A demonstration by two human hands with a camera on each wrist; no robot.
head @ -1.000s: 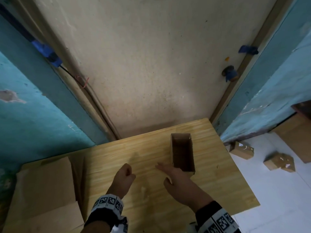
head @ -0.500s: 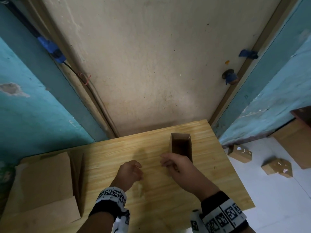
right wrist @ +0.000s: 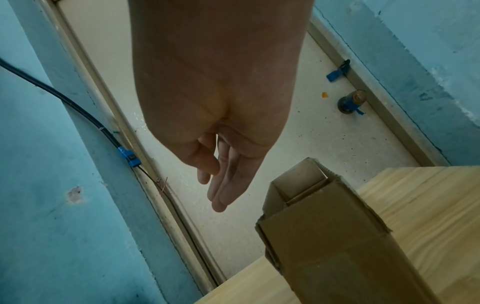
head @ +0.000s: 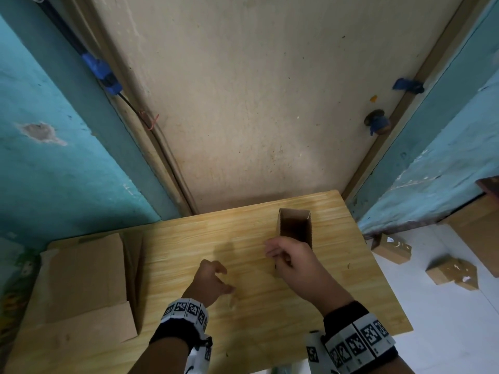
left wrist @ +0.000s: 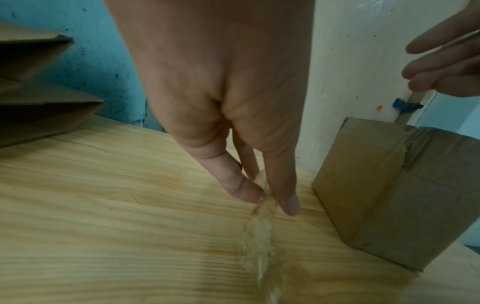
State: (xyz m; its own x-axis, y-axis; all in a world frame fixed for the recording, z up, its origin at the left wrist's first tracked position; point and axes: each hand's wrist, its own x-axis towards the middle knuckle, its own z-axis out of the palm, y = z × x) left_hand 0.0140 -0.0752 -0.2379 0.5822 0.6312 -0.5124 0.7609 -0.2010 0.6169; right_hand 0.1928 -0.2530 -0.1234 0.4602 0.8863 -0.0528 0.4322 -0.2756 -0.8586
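Observation:
A small brown cardboard box (head: 294,225) stands open-topped on the wooden table (head: 270,319), towards its far right. My right hand (head: 272,252) hovers at the box's near left corner, fingers relaxed and holding nothing; in the right wrist view the right hand (right wrist: 215,185) hangs beside the box (right wrist: 324,236) without touching it. My left hand (head: 225,282) is over the table's middle. In the left wrist view the left hand (left wrist: 270,202) pinches a crumpled strip of clear tape (left wrist: 259,236) that trails down onto the table.
Flattened cardboard sheets (head: 81,279) lie stacked on the table's left end. Two small closed boxes (head: 391,248) (head: 453,272) sit on the white floor past the table's right edge. A cream door (head: 256,103) and teal walls stand directly behind.
My right hand has lifted off the table beside the box and its fingers have curled loosely. My left hand has loosened from a fist on the table into a pinch on the tape.

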